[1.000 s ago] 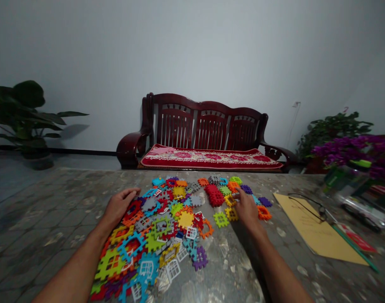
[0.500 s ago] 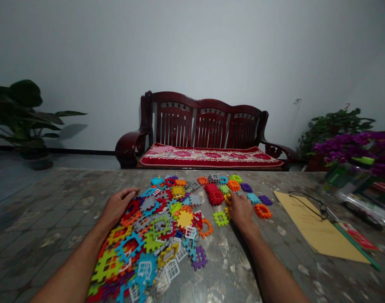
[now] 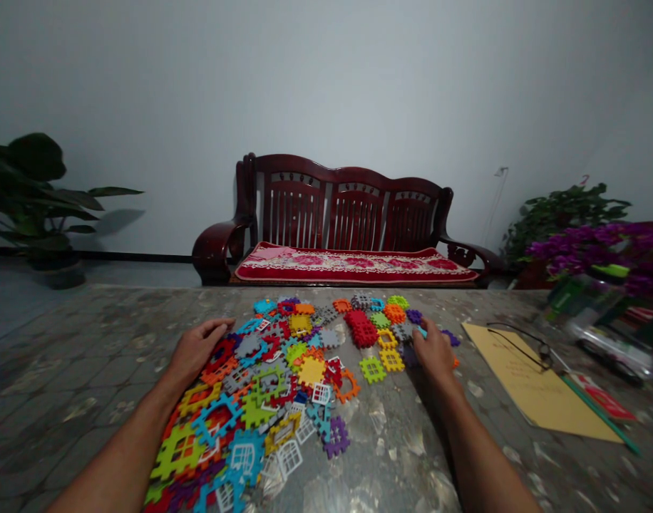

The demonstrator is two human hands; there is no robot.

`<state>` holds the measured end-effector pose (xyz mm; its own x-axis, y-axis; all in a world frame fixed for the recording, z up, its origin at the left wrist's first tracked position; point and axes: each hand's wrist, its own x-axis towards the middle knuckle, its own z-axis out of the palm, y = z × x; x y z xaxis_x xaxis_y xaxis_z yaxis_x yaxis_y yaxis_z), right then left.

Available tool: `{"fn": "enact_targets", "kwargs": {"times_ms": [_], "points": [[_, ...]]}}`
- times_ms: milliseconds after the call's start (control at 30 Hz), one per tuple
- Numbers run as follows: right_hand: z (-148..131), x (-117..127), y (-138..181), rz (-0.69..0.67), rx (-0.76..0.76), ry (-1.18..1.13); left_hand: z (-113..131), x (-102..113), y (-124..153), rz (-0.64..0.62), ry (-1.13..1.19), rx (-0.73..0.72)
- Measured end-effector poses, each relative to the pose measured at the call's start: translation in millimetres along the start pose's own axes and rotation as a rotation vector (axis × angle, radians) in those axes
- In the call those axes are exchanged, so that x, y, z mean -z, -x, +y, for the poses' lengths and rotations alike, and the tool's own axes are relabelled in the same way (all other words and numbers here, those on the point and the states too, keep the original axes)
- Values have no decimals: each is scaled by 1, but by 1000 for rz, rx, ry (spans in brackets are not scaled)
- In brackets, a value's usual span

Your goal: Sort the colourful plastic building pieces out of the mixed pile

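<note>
My left hand (image 3: 199,349) rests at the left edge of a heap of toothed plastic building pieces (image 3: 270,385), its fingers stretched loosely forward. A dark red piece (image 3: 219,353) lies beside its fingertips. On the right, my right hand (image 3: 434,350) is curled down over a light blue piece (image 3: 423,332), which it partly hides. An orange piece (image 3: 455,363) peeks out beyond that hand. Left of it lie a yellow window-like piece (image 3: 392,360), a dark purple piece (image 3: 410,356), a lime green piece (image 3: 372,369) and a red stack (image 3: 361,329).
A yellow envelope (image 3: 540,388) with eyeglasses (image 3: 543,353) and a green pencil (image 3: 599,413) lies to the right. Behind them stand a clear bottle (image 3: 591,296) and purple flowers (image 3: 620,249). A wooden bench (image 3: 353,206) is beyond the stone-patterned table (image 3: 128,313).
My right hand has moved right, off the yellow pieces and onto the light blue one, uncovering the yellow and dark purple pieces. My left hand stays at the heap's edge.
</note>
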<state>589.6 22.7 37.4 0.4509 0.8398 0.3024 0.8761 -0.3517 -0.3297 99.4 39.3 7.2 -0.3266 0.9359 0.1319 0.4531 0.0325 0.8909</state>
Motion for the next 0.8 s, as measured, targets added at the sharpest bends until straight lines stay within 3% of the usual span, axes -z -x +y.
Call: {"fn": "enact_targets", "kwargs": {"times_ms": [233,600,800], "points": [[-10,-3,-1,-120,-12,152,2,1,1,-10,-1,4],[-16,-1,3,-5,-13,96,11,2,5,2,-62,-5],[-23,-7,6,-45,47,137,12,1,6,7,-37,-5]]}}
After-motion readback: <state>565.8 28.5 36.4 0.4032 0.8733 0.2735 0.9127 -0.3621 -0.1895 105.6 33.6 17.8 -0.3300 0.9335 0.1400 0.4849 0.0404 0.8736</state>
